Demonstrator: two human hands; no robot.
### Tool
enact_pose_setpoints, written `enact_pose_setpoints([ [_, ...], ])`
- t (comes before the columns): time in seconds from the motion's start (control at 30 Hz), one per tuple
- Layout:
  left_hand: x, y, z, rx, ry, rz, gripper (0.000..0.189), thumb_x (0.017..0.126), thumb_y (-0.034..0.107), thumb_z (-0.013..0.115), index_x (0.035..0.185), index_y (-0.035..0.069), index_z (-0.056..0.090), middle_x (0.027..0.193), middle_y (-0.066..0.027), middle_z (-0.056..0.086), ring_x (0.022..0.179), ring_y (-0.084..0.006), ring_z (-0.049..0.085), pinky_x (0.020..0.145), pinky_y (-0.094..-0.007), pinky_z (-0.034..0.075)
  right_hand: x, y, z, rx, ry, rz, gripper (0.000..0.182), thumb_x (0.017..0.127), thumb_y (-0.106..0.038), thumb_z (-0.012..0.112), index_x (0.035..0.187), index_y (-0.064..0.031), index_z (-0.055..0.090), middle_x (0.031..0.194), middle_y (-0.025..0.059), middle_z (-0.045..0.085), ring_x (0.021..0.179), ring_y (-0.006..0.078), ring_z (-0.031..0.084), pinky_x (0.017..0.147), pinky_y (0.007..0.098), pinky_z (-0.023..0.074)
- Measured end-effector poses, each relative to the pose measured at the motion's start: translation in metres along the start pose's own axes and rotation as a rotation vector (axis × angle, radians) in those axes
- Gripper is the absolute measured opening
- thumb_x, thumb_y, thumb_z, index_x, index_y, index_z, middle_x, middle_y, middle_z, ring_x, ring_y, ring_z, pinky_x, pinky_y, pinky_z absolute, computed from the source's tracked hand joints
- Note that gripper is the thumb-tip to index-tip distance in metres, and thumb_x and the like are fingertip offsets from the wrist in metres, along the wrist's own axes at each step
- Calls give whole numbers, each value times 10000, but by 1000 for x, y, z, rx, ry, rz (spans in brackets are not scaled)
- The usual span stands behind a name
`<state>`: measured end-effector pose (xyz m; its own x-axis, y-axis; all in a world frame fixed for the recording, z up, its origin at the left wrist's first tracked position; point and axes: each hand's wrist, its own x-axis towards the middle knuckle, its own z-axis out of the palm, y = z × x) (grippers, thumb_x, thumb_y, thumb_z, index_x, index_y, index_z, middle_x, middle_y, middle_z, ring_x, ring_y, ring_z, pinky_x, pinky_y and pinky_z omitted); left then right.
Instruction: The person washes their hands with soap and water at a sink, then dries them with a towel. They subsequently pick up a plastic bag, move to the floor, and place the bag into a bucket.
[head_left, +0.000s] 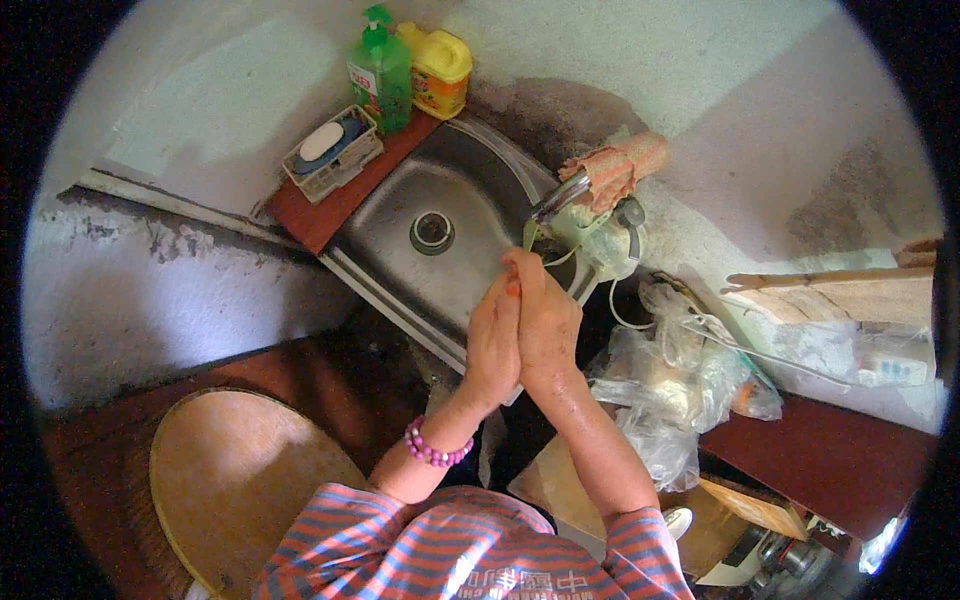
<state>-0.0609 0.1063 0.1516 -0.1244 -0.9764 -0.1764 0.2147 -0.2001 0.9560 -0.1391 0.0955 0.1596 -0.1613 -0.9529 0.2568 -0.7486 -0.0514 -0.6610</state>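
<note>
My left hand (491, 341) and my right hand (551, 326) are pressed together, palms facing, over the near right rim of a stainless steel sink (390, 199). A small orange-red spot (514, 287) shows between the fingers; what it is, and whether anything lies between the palms, is hidden. Just beyond my fingertips is a metal faucet (561, 196), with a pinkish-orange cloth (619, 171) draped over it. The drain (433, 231) sits in the basin floor. On my left wrist is a purple bead bracelet (437, 448).
A green pump bottle (384, 82), a yellow bottle (442, 71) and a white soap bar (322, 141) in a plastic box (341, 169) stand on a red-brown board (322, 217). Plastic bags (667, 390) crowd the right side. A round wooden board (240, 480) lies at left.
</note>
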Motion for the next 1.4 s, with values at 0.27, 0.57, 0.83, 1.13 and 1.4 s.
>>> enact_pose_setpoints([
  [0.27,-3,-10,3,97,-126,117,416,912,219,651,1199,-42,499,1106,-130,608,1030,-199,583,902,-354,473,5,-5,-14,-188,-104,24,358,856,-86,570,1212,-79,530,997,145,633,841,349,655,691,424,522],
  [0.57,18,0,-6,-282,-125,-251,284,1003,257,548,1039,-21,594,955,-34,618,907,-111,563,790,-294,479,-5,-8,-26,-305,-169,-240,514,827,-121,597,1325,-35,504,1174,201,554,1014,345,573,861,437,476],
  [0.83,30,39,-42,368,-574,212,736,838,144,747,1456,47,361,1336,-118,508,1250,-217,481,1085,-352,366,4,15,-86,-44,-547,-641,210,660,-63,679,860,-16,632,1018,139,597,946,331,590,790,415,495],
  [1.13,23,52,-18,244,-1014,-103,610,826,367,778,1257,6,542,1182,-87,621,1111,-158,572,977,-327,454,-9,3,-93,42,-618,-857,186,625,-124,741,765,-45,647,785,82,583,794,284,599,646,390,494],
  [1.4,11,57,-22,-41,-1028,-187,373,954,168,589,1279,-11,546,1165,-95,649,1091,-117,570,951,-313,456,-18,0,-94,210,-568,-949,165,604,-146,693,685,-94,558,700,56,544,674,257,567,642,380,500],
])
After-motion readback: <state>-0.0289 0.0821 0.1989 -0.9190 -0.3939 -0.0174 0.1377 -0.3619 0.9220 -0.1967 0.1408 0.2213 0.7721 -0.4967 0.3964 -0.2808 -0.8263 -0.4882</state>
